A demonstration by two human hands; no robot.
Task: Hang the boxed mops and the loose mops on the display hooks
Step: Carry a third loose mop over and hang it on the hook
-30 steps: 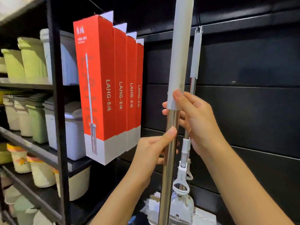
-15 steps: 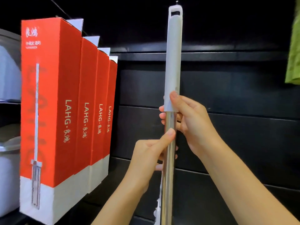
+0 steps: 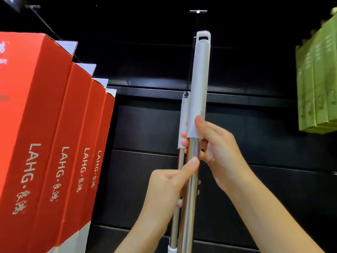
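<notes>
I hold a loose mop (image 3: pixel 199 79) upright, with its white grip sleeve and hanging loop on top and a steel pole below. My right hand (image 3: pixel 217 152) grips it where sleeve meets pole. My left hand (image 3: pixel 169 185) grips the steel pole just below. The loop sits a little under the tip of the display hook (image 3: pixel 198 11). A second loose mop (image 3: pixel 183 121) hangs just behind and left on that hook's rod. Several red boxed mops (image 3: pixel 54 143) marked LAHG hang in a row at the left.
The black slatted wall panel (image 3: pixel 264 125) fills the background. Green packaged goods (image 3: pixel 317 84) hang at the far right. Another hook rod (image 3: pixel 42 21) runs above the red boxes.
The view has tilted upward and closer. The mop in my hands has risen, so its loop now sits just under the hook tip, and the hanging mop shows again behind it.
</notes>
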